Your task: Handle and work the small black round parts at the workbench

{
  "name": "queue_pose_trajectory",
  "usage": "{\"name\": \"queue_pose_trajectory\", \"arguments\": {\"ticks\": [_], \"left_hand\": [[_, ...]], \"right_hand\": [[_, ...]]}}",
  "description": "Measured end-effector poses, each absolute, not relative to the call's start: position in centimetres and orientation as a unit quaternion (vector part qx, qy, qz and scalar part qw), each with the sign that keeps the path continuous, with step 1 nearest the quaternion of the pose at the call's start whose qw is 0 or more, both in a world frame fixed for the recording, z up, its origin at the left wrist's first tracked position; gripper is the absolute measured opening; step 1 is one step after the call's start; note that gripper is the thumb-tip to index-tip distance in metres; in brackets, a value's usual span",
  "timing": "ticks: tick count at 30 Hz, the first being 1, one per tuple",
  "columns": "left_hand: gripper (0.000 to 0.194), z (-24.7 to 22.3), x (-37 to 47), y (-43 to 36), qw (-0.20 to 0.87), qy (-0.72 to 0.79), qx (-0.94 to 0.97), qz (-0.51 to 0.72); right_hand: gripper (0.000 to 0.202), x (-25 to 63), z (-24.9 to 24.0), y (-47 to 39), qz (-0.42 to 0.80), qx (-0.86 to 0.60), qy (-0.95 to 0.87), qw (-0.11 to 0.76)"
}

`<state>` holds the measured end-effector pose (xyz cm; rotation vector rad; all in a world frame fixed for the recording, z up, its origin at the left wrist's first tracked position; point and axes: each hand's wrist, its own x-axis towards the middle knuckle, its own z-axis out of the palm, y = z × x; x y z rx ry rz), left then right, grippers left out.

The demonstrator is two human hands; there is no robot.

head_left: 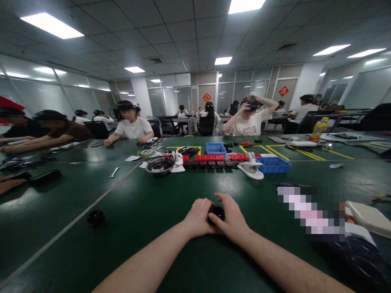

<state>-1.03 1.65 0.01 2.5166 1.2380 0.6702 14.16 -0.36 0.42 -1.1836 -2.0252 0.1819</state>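
Both of my hands meet over the green table around a small, black, rounded, glossy object [217, 212]. My left hand [199, 217] is closed around its left side, fingers curled. From the right, my right hand [232, 217] grips it with the thumb across its front and the index finger raised a little. Much of the object is covered by my hands, so its exact kind cannot be made out. A second small black object [95, 218] sits apart on the table to the left.
Ahead lie a metal bowl with cables [159, 166], a white clamp-like stand [252, 167], blue bins [275, 165] and red blocks [209, 157]. An open-end wrench [114, 173] is at left. A dark bag [354, 254] lies at right. Co-workers sit across the green table [146, 219].
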Motion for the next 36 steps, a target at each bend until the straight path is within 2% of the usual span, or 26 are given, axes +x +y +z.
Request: {"name": "queue_pose_trajectory", "arguments": {"ticks": [12,18,25,30,32,36], "left_hand": [[0.042,-0.3,-0.9,1.7,0.111,0.423,0.876,0.205],[0.044,0.1,-0.9,1.6,0.119,0.428,0.874,0.2],[0.032,0.2,-0.8,1.6,0.135,0.445,0.864,0.19],[0.036,0.7,-0.7,1.5,0.144,0.442,0.866,0.186],[0.037,0.8,-0.8,1.5,0.152,0.44,0.865,0.186],[0.041,0.8,-1.0,1.7,0.173,0.429,0.865,0.195]], "right_hand": [[0.05,14.0,0.3,-0.3,0.119,-0.472,-0.797,0.358],[0.051,14.0,0.3,-0.4,0.123,-0.473,-0.796,0.357],[0.033,13.8,0.7,-0.4,0.127,-0.461,-0.804,0.354],[0.027,13.8,0.8,-0.6,0.14,-0.433,-0.811,0.368],[0.028,13.9,0.8,-0.6,0.151,-0.421,-0.811,0.377],[0.043,14.0,0.9,-0.8,0.185,-0.378,-0.81,0.409]]}}
